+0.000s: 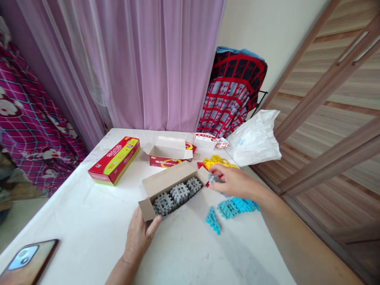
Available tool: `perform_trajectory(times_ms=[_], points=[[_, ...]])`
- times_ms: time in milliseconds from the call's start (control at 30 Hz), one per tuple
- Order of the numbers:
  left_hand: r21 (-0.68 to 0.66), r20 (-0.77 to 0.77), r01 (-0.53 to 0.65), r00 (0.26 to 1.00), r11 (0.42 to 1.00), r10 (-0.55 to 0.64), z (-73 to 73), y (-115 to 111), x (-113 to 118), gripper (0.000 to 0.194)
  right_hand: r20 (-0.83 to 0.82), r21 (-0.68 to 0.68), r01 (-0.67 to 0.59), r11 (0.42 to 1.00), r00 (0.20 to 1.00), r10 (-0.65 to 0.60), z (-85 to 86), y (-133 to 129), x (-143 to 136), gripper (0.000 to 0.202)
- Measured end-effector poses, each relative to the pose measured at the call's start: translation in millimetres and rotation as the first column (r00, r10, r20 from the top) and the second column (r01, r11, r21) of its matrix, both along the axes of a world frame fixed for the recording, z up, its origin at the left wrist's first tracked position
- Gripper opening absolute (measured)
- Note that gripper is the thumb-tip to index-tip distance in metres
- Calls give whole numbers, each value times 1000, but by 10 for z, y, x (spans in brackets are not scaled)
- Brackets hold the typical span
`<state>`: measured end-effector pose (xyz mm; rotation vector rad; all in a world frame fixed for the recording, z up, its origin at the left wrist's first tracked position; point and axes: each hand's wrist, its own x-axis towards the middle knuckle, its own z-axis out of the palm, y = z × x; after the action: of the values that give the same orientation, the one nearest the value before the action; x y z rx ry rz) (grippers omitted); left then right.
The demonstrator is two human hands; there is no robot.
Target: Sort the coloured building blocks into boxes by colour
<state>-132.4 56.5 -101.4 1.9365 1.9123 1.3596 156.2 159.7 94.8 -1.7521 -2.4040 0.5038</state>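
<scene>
An open cardboard box [168,176] lies at the middle of the table, with grey interlocking plastic pieces [179,192] inside. My left hand [141,233] grips the near left end of this box, thumb against its front side. Just past the box's right end, my right hand [227,180] pinches a grey piece [213,179] between thumb and fingers. Yellow pieces [218,160] lie behind the right hand, with red ones partly hidden by it. Blue pieces [237,207] are below the right hand, and a separate blue one [213,221] lies nearer me.
A red and yellow-green box [115,160] lies at the left of the white table [89,221]. Behind the grey pieces stands an open red box [164,161]. A small white-red box [204,141] and white bag [255,138] are at the back right. A phone [28,261] is near left.
</scene>
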Motion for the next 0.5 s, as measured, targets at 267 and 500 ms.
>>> perform_trajectory(times_ms=[267, 500], points=[[8, 77, 27, 997, 1000, -27, -29, -15, 23, 50, 163, -22, -252, 968, 954, 252, -307, -292, -1290, 52], [-21, 120, 52, 992, 998, -49, -23, -11, 31, 53, 186, -38, -236, 971, 953, 239, -484, -397, -1567, 49]])
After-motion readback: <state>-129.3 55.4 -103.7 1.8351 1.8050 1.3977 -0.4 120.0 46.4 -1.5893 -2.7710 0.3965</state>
